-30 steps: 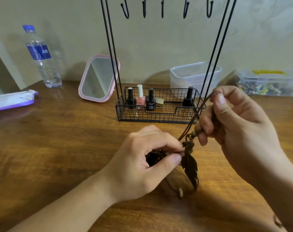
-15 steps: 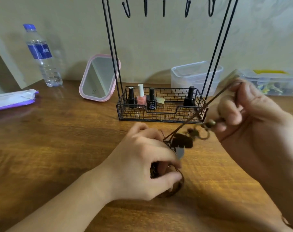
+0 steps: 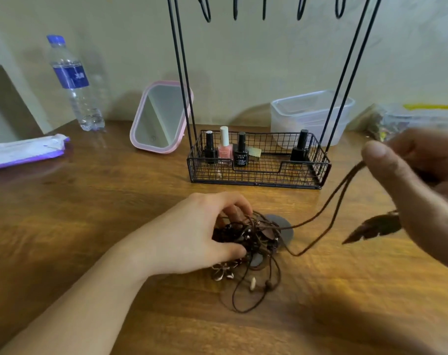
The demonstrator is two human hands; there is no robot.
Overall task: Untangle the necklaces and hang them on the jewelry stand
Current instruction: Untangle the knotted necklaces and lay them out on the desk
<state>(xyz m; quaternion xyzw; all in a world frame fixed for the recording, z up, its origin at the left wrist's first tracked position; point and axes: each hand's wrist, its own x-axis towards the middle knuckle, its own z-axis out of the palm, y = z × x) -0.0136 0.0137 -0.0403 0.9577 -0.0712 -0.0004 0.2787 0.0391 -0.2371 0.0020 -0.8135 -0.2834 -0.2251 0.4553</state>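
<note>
Pinning the tangle of necklaces (image 3: pixel 253 242) to the table (image 3: pixel 89 213), your left hand (image 3: pixel 202 234) has its fingers curled over the knot of brown cords, beads and discs. Your right hand (image 3: pixel 420 180), blurred at the frame's right edge, seems to pinch a brown cord (image 3: pixel 338 193) that runs in two strands back to the tangle; a dark feather pendant (image 3: pixel 371 228) hangs below it, clear of the table. The jewelry stand (image 3: pixel 258 160) sits just behind, five hooks showing at the top; its wire basket holds four nail polish bottles (image 3: pixel 241 149), their labels too small to read. A water bottle (image 3: pixel 74 83) with a blue label stands far left. Bare wood lies open at your left forearm.
</note>
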